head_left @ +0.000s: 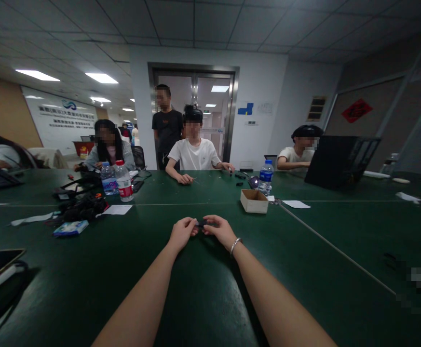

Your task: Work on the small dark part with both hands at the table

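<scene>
At a green table (203,284), your left hand (182,234) and right hand (223,231) pinch a small dark object (201,223) between them, an open box (255,206) ahead to their right, the work seemingly under way, the piece not yet set down, the remainder unclear.

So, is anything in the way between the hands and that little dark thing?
No, nothing visible: the left hand and right hand both touch the little dark thing. The open box stands farther off to the right, not in between.
</scene>
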`<action>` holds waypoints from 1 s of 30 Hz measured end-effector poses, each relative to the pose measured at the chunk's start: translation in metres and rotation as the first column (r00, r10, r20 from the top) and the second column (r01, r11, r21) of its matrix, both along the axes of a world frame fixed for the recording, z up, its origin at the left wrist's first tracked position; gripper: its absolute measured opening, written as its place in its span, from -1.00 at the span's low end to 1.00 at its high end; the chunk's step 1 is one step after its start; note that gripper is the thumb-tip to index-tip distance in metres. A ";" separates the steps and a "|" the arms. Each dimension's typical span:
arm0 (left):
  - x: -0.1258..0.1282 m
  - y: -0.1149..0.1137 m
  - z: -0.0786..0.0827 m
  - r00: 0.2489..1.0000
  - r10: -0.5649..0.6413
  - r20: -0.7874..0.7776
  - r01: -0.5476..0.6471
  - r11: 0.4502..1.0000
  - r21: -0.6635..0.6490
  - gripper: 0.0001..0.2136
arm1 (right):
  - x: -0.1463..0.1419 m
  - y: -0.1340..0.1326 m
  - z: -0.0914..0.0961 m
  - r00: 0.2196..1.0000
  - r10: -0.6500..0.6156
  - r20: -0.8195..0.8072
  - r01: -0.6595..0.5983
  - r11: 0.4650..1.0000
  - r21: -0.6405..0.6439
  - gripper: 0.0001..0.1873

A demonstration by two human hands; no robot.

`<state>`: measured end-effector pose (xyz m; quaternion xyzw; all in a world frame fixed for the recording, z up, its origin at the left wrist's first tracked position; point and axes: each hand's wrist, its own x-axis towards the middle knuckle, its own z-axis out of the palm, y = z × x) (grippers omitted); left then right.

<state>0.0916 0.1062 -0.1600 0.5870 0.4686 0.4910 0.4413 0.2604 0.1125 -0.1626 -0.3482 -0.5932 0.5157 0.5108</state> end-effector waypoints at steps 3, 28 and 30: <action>0.001 0.001 -0.001 0.999 0.030 -0.024 -0.030 0.999 -0.018 -0.73 | 0.000 0.000 0.000 1.000 0.001 -0.007 -0.001 1.000 0.001 -0.57; 0.002 0.005 -0.007 0.999 0.045 -0.002 -0.045 0.995 -0.084 -0.61 | 0.000 -0.004 0.005 0.999 0.002 0.036 -0.003 1.000 0.017 -0.57; 0.001 0.005 -0.007 0.999 0.023 0.025 -0.021 0.997 -0.068 -0.61 | 0.000 -0.004 0.004 1.000 0.004 0.029 -0.004 1.000 0.010 -0.56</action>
